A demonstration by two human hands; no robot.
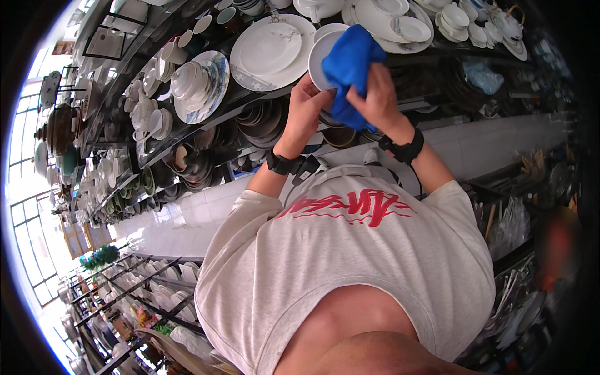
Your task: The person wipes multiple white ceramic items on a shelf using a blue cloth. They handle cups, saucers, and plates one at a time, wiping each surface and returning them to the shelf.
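Observation:
My left hand [305, 105] grips the lower rim of a white round plate [317, 61], which is tilted up in front of the shelf. Bunched in my right hand [376, 96] is a blue cloth [354, 61], pressed against the plate's face and covering its right part. Some of my right fingers are hidden behind the cloth. Left of the held plate, a white plate with a branch pattern [272, 44] rests on a larger white platter [243, 77]. Another white dish [330, 31] shows just behind the held plate.
Stacked platters [424, 44], a white teapot [318, 8] and a tea set [457, 21] fill the shelf's right side. Bowls on blue-patterned plates [220, 84] and cups [173, 53] stand left. Dark dishes [262, 122] sit on a lower shelf. Behind me are racks of plates [164, 281].

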